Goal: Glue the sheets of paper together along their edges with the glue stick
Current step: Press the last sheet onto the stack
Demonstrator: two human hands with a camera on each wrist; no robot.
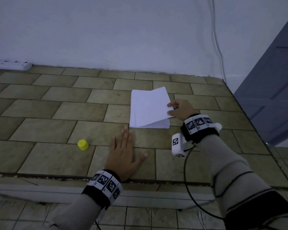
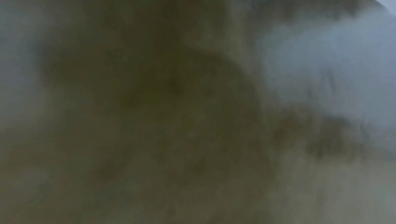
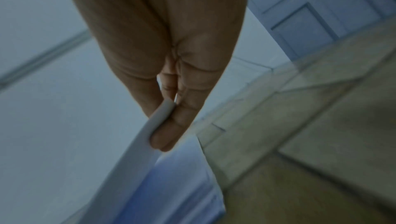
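Observation:
A stack of white paper sheets (image 1: 146, 112) lies on the tiled table. My right hand (image 1: 171, 109) pinches the right edge of the upper sheets and holds them lifted off the rest of the stack. The right wrist view shows the pinched sheets (image 3: 154, 126) between thumb and fingers (image 3: 171, 132). My left hand (image 1: 123, 146) lies flat on the table just in front of the stack's near left corner, fingers straight. A small yellow cylinder (image 1: 83, 144), cap or glue stick, stands on the table left of my left hand. The left wrist view is dark and blurred.
The tiled table (image 1: 48, 113) runs back to a white wall. A white power strip (image 1: 12, 65) lies at its far left. A white cable (image 1: 218, 47) hangs down the wall at the right, beside a grey door (image 1: 273, 88).

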